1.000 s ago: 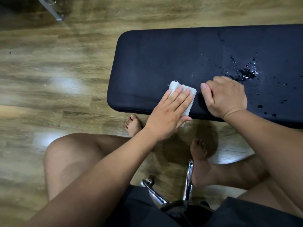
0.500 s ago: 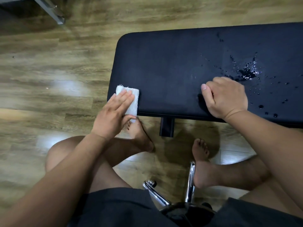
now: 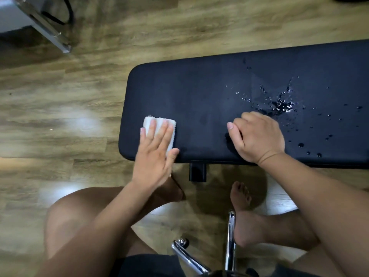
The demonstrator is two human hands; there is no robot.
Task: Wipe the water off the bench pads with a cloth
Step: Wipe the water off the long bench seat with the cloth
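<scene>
A dark navy bench pad point(image 3: 199, 92) lies across the upper right of the head view. My left hand point(image 3: 154, 154) presses a folded white cloth point(image 3: 172, 127) flat onto the pad's near left corner with straight fingers. My right hand point(image 3: 257, 136) rests on the pad near its front edge, fingers curled under, holding nothing that I can see. A splash of water point(image 3: 280, 106) with scattered droplets sits just beyond and to the right of my right hand.
The bench's black leg point(image 3: 197, 171) drops to the wooden floor point(image 3: 60, 116) under the front edge. My bare feet and knees are below the bench. Chrome chair legs point(image 3: 230, 242) stand at the bottom. A metal frame point(image 3: 46, 27) lies at the top left.
My left hand slid the cloth left along the front edge to the pad's corner, then a little back onto the pad. My right hand stayed in place.
</scene>
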